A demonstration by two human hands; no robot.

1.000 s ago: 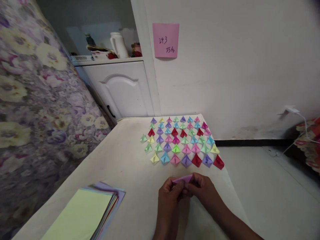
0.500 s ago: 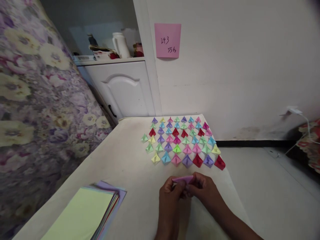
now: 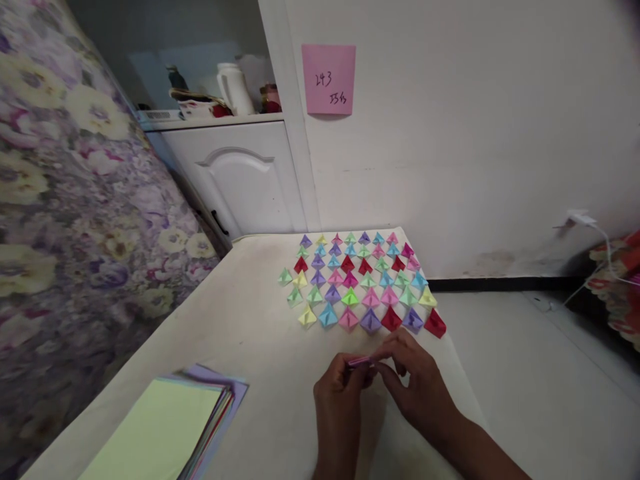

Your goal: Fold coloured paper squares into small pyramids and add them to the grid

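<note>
A small folded piece of pink paper (image 3: 359, 361) is pinched in my left hand (image 3: 341, 393), low over the table's near part. My right hand (image 3: 415, 380) bends in from the right, its thumb and forefinger closed on the paper's right end. The paper shows as a narrow, layered strip, and its lower part is hidden by my fingers. Just beyond my hands, small folded paper pieces (image 3: 371, 321) in purple, red, pink, blue, green and yellow lie in several rows.
A stack of coloured paper sheets (image 3: 160, 420), pale yellow on top, lies at the table's left. A floral curtain (image 3: 95, 220) hangs on the left. Behind the cream tabletop (image 3: 235, 320) stand a white cabinet (image 3: 245, 180) and a wall with a pink note (image 3: 329, 80).
My right hand has shifted its fingers on the pink paper, with the forefinger now stretched over its end. The paper looks narrower than before. The view has swung slightly right.
</note>
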